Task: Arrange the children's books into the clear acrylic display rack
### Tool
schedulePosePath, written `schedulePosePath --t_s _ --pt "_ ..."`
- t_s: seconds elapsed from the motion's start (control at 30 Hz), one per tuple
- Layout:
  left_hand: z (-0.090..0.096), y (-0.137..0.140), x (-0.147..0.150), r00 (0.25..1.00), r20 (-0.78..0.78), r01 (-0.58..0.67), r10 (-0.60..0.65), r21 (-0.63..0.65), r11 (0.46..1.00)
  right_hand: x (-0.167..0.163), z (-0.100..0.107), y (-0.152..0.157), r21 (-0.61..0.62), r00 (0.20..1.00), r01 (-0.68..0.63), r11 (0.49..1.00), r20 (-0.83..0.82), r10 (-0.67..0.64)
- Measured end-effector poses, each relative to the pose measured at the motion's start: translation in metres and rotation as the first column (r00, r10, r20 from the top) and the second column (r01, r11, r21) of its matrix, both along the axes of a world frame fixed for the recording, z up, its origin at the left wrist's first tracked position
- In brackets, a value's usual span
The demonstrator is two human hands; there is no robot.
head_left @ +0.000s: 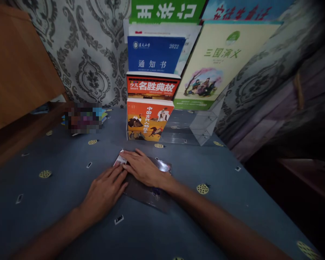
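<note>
A flat, glossy, dark sheet or sleeve lies on the table; I cannot make out its exact kind. A white and red printed piece shows at its left end, and whether it is part of the sleeve is hidden. My right hand lies across the upper left of the sleeve, fingers stretched over the printed end and thumb apart. From the left, my left hand reaches in with its fingers extended, the tips resting at the sleeve's left edge and meeting my right thumb. Neither hand is visibly wrapped round anything.
Behind the hands stands a clear acrylic rack with several books, among them an orange book, a blue booklet and a cream book. A blurred-out pile sits back left, near a wooden cabinet. A patterned cloth covers the table.
</note>
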State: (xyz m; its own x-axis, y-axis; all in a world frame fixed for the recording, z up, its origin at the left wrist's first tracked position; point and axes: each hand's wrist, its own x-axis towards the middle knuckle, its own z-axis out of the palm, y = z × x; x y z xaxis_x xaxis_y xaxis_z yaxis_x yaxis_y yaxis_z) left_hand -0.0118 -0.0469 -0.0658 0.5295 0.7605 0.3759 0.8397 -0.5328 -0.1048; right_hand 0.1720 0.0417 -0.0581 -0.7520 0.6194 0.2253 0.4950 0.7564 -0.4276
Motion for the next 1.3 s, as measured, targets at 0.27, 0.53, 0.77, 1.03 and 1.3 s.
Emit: schedulePosePath --t_s 0.27,0.53,0.77,1.03,1.3 --pt "-0.003 -0.001 -0.001 1.000 -0.006 -0.007 0.007 -0.006 1.000 -0.003 -0.002 -0.005 0.080 0.997 0.035 0.996 0.070 -0.041" --pt "-0.005 0.000 -0.002 0.998 0.053 0.014 -0.015 0.025 1.000 0.026 -0.001 -0.021 0.117 0.983 0.113 0.987 0.131 -0.128" --pt "-0.003 -0.001 -0.001 0.997 0.071 0.020 -0.022 0.032 0.999 0.076 -0.009 -0.043 0.089 0.967 0.225 0.970 0.105 -0.234" --pt "0.003 -0.002 -0.003 0.991 0.134 0.003 0.008 -0.082 0.997 0.105 -0.016 -0.062 0.040 0.946 0.309 0.950 0.087 -0.311" --pt "0.028 0.049 0.027 0.964 0.174 0.236 -0.201 -0.215 0.947 0.102 -0.011 -0.064 0.045 0.943 0.317 0.947 0.089 -0.320"
